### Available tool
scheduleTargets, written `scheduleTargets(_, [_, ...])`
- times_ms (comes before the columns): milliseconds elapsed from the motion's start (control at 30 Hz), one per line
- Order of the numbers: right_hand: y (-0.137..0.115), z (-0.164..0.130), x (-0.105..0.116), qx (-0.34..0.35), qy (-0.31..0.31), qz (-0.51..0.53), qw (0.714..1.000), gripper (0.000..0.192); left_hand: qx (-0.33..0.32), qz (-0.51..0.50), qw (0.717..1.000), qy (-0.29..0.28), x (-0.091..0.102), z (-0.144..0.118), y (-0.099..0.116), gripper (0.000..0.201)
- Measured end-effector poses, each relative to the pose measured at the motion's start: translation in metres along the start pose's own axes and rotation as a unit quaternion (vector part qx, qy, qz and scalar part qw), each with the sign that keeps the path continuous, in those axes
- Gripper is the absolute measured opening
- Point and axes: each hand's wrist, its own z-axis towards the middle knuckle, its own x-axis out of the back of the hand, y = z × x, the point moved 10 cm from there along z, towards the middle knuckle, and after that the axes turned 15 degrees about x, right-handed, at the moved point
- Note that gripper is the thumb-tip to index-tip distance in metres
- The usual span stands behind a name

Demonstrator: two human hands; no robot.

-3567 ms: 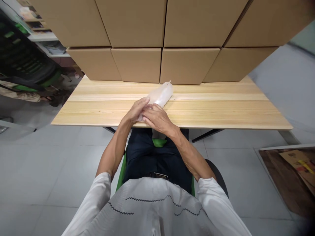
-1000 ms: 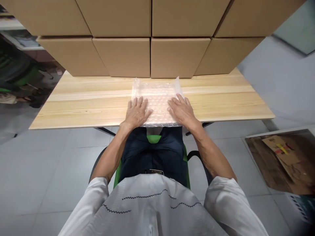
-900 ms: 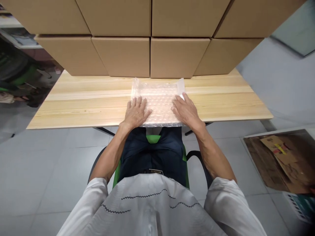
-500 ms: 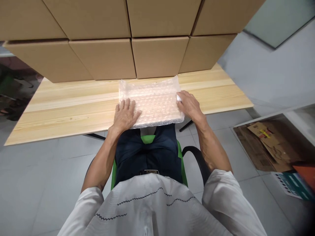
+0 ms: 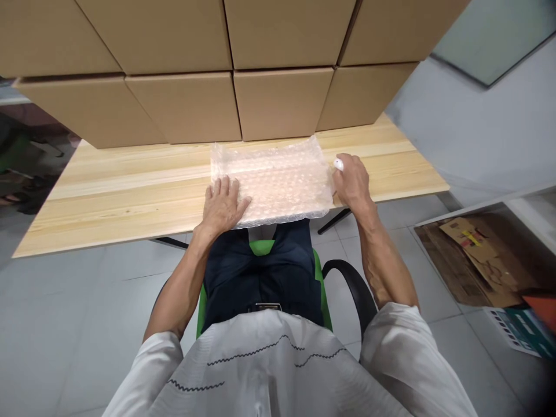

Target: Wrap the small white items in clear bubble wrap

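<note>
A sheet of clear bubble wrap [image 5: 278, 179] lies spread flat on the wooden table [image 5: 130, 185], its near edge hanging slightly over the table's front. My left hand [image 5: 222, 205] rests palm down, fingers spread, on the sheet's near left corner. My right hand [image 5: 353, 182] sits just off the sheet's right edge with its fingers curled. A small white object [image 5: 338, 164] shows at its fingertips; I cannot tell what it is.
Stacked cardboard boxes [image 5: 278, 101] wall off the back of the table. I sit on a green chair with a black armrest [image 5: 347, 278]. On the floor at right lie flattened cardboard scraps [image 5: 478, 260] and a printed box.
The rolled bubble wrap has been spread out flat. My right hand has slid off the sheet to its right edge and curled around the small white object. My left hand has stayed put.
</note>
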Motion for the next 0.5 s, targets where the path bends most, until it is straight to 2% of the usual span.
scheduleTargets(67, [-0.024,0.006,0.008,0.054,0.031,0.034,0.997,0.060,0.004,0.000,1.000,0.001,0.001,0.000,0.001,0.088])
scheduleTargets(100, [-0.042,0.009,0.008,0.083,0.026,0.050,0.995,0.060,0.005,0.000,1.000,0.003,0.002,0.000,0.002,0.088])
scheduleTargets(233, [-0.126,0.008,-0.015,0.136,-0.099,0.051,0.984,0.060,0.012,0.000,1.000,0.014,0.005,0.000,0.006,0.087])
scheduleTargets(333, [-0.170,-0.008,-0.037,0.146,-0.179,0.003,0.973,0.062,0.020,0.002,1.000,0.016,0.005,0.000,0.007,0.089])
scheduleTargets(400, [-0.176,-0.018,-0.047,0.154,-0.186,-0.008,0.970,0.064,0.022,-0.002,1.000,0.018,0.005,0.000,0.008,0.089])
scheduleTargets(500, [-0.148,-0.026,-0.052,0.147,-0.153,-0.003,0.977,0.070,0.022,-0.019,1.000,0.011,0.005,-0.001,0.008,0.088])
